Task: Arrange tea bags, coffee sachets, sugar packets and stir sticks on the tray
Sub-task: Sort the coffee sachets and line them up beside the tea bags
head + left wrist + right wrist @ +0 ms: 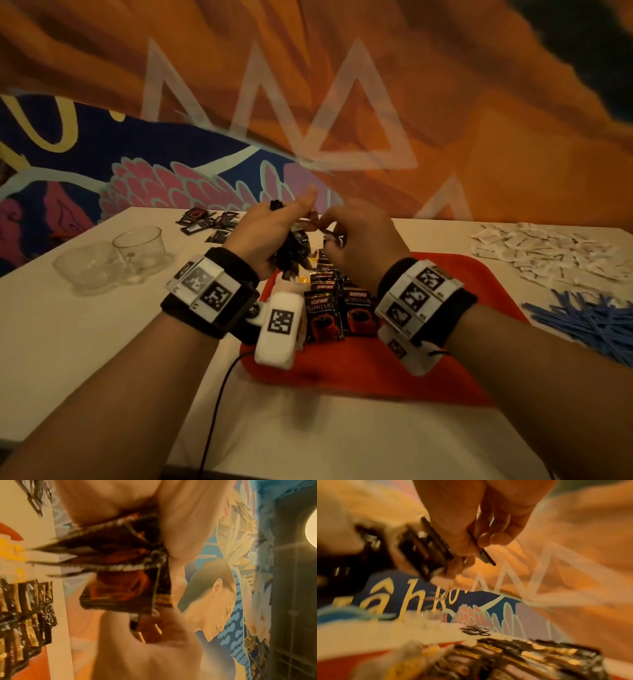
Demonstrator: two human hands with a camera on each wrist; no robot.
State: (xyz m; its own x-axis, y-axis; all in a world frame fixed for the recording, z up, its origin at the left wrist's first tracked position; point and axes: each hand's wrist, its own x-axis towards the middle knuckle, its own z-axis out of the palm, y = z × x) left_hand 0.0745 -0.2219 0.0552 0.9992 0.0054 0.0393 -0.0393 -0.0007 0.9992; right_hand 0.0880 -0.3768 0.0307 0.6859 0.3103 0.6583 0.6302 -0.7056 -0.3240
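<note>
Painted murals back a white table (102, 342). Left hand (270, 233) grips a sachet bundle (291, 253) above the tray (359, 370); right hand (363, 240) pinches one sachet (485, 553). More sachets (339, 308) lie on the tray; sugar packets (548, 250) and stir sticks (589, 318) lie right.

This looks like a café or a similar hospitality room rather than a home. A large painted mural (171, 164) fills the wall behind the bench (102, 342), with orange swirls, white triangles, pink feather shapes and yellow lettering; the left wrist view shows a painted figure in it. Beside it is a dark tiled wall (295, 601) with a round glowing lamp (312, 524). On the white bench lie bulk supplies: a heap of white packets (548, 253), a pile of blue sticks (589, 318), coffee sachets (339, 308) on a red tray (376, 370), and two glass cups (113, 260).
</note>
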